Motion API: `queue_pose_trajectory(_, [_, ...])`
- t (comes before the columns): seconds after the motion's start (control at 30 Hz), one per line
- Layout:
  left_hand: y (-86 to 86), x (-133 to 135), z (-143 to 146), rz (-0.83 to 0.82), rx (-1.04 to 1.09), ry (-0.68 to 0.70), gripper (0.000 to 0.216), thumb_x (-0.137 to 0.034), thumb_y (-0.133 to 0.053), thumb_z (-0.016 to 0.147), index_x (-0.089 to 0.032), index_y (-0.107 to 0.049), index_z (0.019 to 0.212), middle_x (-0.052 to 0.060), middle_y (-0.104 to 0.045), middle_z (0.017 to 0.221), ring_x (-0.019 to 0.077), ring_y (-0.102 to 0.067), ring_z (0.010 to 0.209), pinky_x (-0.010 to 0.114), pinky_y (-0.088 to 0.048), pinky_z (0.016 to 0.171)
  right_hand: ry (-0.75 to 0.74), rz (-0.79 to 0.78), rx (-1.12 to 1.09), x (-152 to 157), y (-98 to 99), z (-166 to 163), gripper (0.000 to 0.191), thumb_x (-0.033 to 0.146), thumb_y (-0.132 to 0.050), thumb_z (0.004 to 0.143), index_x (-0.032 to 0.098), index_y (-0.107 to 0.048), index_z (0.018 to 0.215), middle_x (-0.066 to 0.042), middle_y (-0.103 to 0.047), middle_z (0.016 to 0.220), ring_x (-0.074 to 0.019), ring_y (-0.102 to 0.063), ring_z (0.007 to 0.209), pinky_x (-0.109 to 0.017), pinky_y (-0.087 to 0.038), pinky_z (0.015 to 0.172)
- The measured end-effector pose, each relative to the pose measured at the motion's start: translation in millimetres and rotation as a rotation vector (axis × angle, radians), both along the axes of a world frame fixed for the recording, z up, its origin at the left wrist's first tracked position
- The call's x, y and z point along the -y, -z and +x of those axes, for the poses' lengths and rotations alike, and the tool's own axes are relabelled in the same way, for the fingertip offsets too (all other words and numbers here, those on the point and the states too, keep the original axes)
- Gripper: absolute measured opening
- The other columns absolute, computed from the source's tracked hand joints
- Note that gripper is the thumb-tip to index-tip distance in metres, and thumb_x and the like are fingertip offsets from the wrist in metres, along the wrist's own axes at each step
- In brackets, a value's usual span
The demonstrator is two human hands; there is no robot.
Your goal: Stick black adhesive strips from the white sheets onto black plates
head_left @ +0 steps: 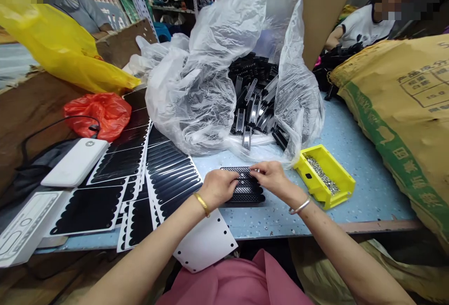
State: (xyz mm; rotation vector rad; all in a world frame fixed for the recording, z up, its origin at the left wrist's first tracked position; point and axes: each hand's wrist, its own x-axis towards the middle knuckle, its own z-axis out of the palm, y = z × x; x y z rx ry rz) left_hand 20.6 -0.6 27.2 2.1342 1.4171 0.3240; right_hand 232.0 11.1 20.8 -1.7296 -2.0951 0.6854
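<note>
Here, at the front edge of the blue speckled table (351, 155), the curled left hand (219, 187) steadies stacked black perforated oblong strips (247, 196). The right hand (271, 177) pinches the top one, which likely needs careful alignment.

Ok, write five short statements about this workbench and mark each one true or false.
1. The left hand and right hand both grip the stack of black perforated oblong plastic strips. True.
2. The yellow plastic bin is filled with black strips. False: it holds small silvery metal pieces.
3. The crumpled clear plastic bag behind the hands holds a pile of black plastic parts. True.
4. The crumpled red plastic bag lies to the right of the hands. False: it lies to their left, beside the flat white power bank.
5. The yellow bin stands to the right of the hands. True.
</note>
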Motion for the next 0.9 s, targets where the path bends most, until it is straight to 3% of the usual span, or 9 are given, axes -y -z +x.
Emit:
queue_pose_trajectory(0.13, [7.5,0.9,17.0,-0.019,-0.077,0.027,0.022,-0.032,-0.055,0.088,-0.025,-0.077,0.091,0.009,-0.075,0.086,0.0267,-0.067,0.088,0.034,-0.044,0.081,-0.240,0.008,0.285,-3.8,-7.9,-24.2,0.023,0.023,-0.055,0.090,0.024,-0.079,0.089,-0.006,-0.078,0.090,-0.0203,-0.069,0.080,-0.027,-0.042,0.066])
queue_pose_trajectory(0.27, [12.8,-0.9,21.3,-0.021,-0.078,0.024,0.023,-0.029,-0.055,0.088,-0.024,-0.076,0.081,0.009,-0.073,0.080,0.0263,-0.067,0.086,0.032,-0.043,0.079,-0.311,-0.003,0.432,-2.3,-14.2,-30.7,0.026,0.019,-0.052,0.091,0.022,-0.078,0.090,-0.008,-0.078,0.090,-0.0196,-0.068,0.078,-0.026,-0.038,0.062])
queue_pose_trajectory(0.4, [10.5,-2.4,23.6,-0.022,-0.089,0.044,0.022,-0.022,-0.055,0.085,-0.021,-0.076,0.078,0.010,-0.073,0.079,0.0259,-0.066,0.083,0.031,-0.042,0.074,-0.360,0.021,0.416,-1.3,-15.0,-30.2,0.027,0.010,-0.052,0.086,0.018,-0.077,0.086,-0.011,-0.077,0.089,-0.0204,-0.068,0.077,-0.027,-0.037,0.062])
queue_pose_trajectory(0.5, [6.8,1.3,17.9,-0.065,0.043,-0.018,0.021,-0.019,-0.056,0.083,-0.020,-0.076,0.077,0.006,-0.072,0.073,0.0213,-0.064,0.073,0.029,-0.041,0.068,-0.282,0.031,0.282,0.3,-13.2,-25.2,0.024,0.012,-0.054,0.085,0.017,-0.077,0.082,-0.009,-0.077,0.085,-0.0194,-0.066,0.075,-0.026,-0.039,0.064])
queue_pose_trajectory(0.63, [7.3,17.9,2.3,-0.161,0.203,-0.120,0.019,-0.017,-0.058,0.078,-0.020,-0.076,0.071,0.001,-0.068,0.061,0.0165,-0.059,0.061,0.025,-0.039,0.062,-0.146,-0.081,0.045,14.0,-9.8,-15.6,0.019,0.015,-0.060,0.081,0.018,-0.078,0.078,-0.003,-0.072,0.066,-0.0148,-0.060,0.059,-0.024,-0.038,0.056])
queue_pose_trajectory(0.77, [13.3,31.2,-2.6,-0.078,0.108,-0.210,0.019,-0.018,-0.059,0.077,-0.023,-0.077,0.074,0.003,-0.070,0.066,0.0186,-0.061,0.066,0.027,-0.037,0.064,-0.115,-0.117,0.082,30.8,-3.9,-16.0,0.018,0.014,-0.061,0.075,0.020,-0.077,0.070,-0.001,-0.069,0.058,-0.0139,-0.055,0.053,-0.024,-0.035,0.052])
queue_pose_trajectory(0.9, [18.5,27.7,0.4,-0.158,0.224,-0.356,0.012,-0.015,-0.063,0.069,-0.021,-0.073,0.064,-0.001,-0.061,0.053,0.0145,-0.053,0.054,0.025,-0.035,0.058,0.001,-0.130,0.144,31.4,2.6,-21.6,0.014,0.015,-0.064,0.072,0.020,-0.076,0.068,-0.003,-0.070,0.059,-0.0159,-0.058,0.055,-0.025,-0.036,0.053])
